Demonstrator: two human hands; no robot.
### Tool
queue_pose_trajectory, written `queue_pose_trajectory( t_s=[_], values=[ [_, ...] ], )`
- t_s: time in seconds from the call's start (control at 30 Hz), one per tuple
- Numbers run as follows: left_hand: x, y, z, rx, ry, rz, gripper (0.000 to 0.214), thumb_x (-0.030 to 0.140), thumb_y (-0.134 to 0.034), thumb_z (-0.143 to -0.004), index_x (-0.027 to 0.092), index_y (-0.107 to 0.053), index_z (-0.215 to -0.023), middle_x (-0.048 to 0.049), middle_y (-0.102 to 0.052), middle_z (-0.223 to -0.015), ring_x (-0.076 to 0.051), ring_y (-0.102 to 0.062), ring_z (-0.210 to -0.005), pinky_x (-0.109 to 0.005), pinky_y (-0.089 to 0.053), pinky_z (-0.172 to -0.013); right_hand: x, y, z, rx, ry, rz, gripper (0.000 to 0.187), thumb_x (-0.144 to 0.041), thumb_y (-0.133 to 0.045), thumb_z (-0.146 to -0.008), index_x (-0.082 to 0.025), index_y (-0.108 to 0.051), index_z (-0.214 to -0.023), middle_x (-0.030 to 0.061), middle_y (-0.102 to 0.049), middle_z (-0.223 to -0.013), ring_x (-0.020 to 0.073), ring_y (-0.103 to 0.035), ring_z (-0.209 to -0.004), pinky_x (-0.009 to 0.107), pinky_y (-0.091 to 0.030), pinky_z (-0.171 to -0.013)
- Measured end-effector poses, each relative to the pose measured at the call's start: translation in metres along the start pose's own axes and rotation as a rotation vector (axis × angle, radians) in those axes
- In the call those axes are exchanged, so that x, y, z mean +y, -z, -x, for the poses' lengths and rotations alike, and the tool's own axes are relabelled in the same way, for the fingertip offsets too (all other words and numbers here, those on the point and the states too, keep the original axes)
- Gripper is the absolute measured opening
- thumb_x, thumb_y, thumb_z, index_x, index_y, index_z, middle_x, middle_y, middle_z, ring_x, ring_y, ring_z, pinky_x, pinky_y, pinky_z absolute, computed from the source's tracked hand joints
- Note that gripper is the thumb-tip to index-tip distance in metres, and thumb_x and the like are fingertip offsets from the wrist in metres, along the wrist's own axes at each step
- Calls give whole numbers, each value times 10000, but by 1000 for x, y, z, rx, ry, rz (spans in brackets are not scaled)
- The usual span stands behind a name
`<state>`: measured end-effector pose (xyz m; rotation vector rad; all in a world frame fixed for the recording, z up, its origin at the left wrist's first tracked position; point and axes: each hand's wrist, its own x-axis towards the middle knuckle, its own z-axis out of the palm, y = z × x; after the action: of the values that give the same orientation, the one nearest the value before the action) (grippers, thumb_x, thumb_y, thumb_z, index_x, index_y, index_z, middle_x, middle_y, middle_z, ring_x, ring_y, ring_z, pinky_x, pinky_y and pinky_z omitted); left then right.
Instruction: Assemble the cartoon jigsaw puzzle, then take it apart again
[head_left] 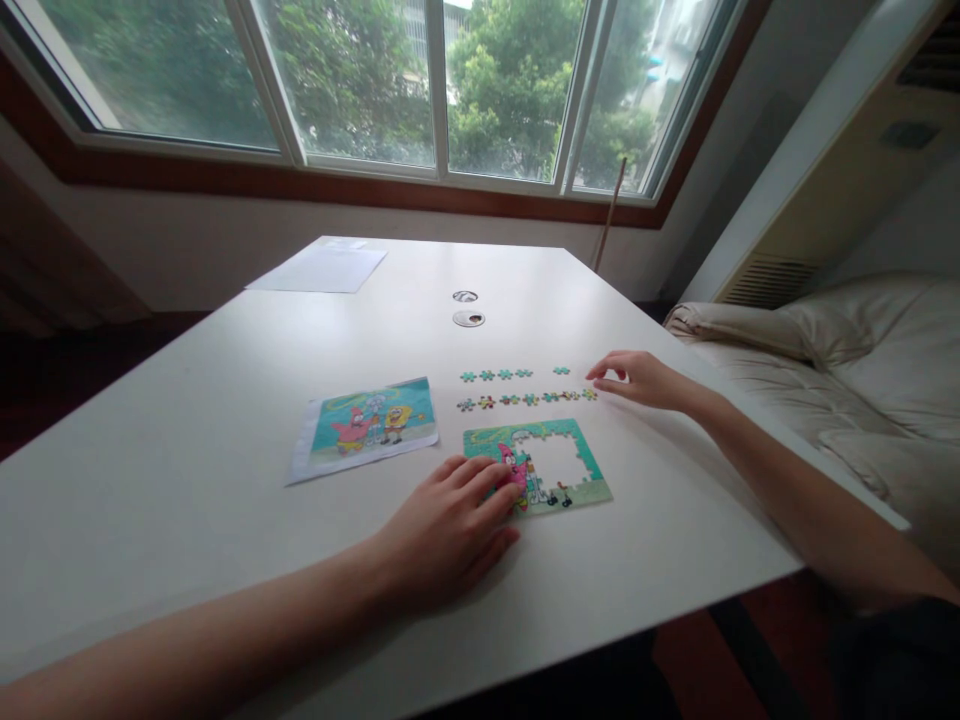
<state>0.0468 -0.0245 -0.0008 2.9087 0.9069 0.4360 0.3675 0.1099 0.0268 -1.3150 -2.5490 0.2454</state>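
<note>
A partly assembled jigsaw puzzle (596, 488) lies on the white table, with a gap in its upper right part where the tabletop shows through. My left hand (457, 520) rests on the puzzle's left side, palm down and fingers stretched out, covering that corner. Beyond the puzzle, loose jigsaw pieces lie in two rows: a back row of mostly green pieces (505, 374) and a nearer, mixed-colour row (531, 399). My right hand (634, 379) is at the right end of these rows, fingers bent and thumb apart. Its fingertips are close to the last piece (590, 395); no piece shows between them.
Left of the puzzle lies a printed reference picture (373, 428) of cartoon figures on creased paper. White sheets (319, 270) lie at the table's far left. Two round cable-hole covers (469, 319) sit mid-table. A cream sofa (810, 350) stands to the right, windows ahead.
</note>
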Motion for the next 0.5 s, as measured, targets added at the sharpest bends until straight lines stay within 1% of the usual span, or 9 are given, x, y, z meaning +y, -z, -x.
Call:
queue_pose_trajectory(
  t_s=[0.17,0.3,0.4,0.5],
  values=[
    [0,-2,0,-1,2,1,333,286,-397,-894,176,-474,-1198,-99,-540,-1214,-262,-490,-1089,-448,-408,-902,-4,-8,-29,-2,70,-36,217,-300,-538,-806,-173,-705,-859,60,-668,-822,121,-538,-625,247,-434,-622],
    [0,-1,-1,-16,-2,1,337,288,-398,-894,179,-471,-1205,-99,-537,-1218,-258,-491,-1091,-445,-406,-909,-16,-22,-53,-14,109,-31,209,-261,-546,-800,-179,-711,-897,57,-670,-829,114,-549,-631,239,-434,-625],
    [0,0,-1,-13,1,-3,334,287,-408,-892,184,-475,-1202,-98,-533,-1223,-256,-490,-1092,-440,-405,-911,-29,-32,-69,-11,104,-9,233,-239,-559,-786,-159,-702,-952,70,-670,-858,121,-573,-673,240,-440,-661],
    [1,0,0,-7,2,-1,334,287,-416,-889,182,-475,-1201,-99,-533,-1221,-257,-491,-1088,-441,-407,-906,-39,-35,-80,-41,54,0,228,-254,-598,-750,-149,-708,-920,65,-674,-834,117,-576,-651,231,-434,-639]
  ],
)
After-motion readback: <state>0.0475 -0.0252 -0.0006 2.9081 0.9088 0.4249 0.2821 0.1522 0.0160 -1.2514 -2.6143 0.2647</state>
